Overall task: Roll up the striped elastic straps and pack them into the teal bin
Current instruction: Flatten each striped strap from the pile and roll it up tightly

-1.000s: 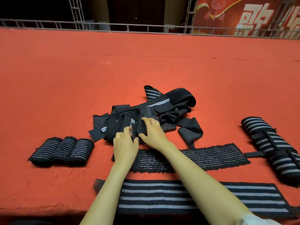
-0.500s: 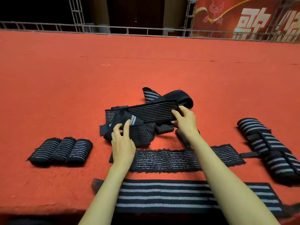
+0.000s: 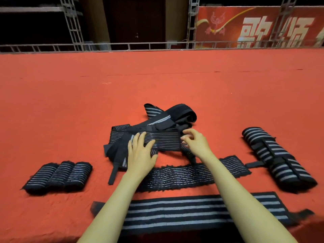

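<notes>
Striped strap (image 3: 163,141) is black with thin pale lines.

Wide striped strap (image 3: 175,213) partly beneath both forearms (image 3: 245,206).

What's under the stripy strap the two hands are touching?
A tangled pile of black striped elastic straps lies under the thin-striped black strap, on red cloth. The strap and left hand cover whatever sits directly beneath.
</notes>
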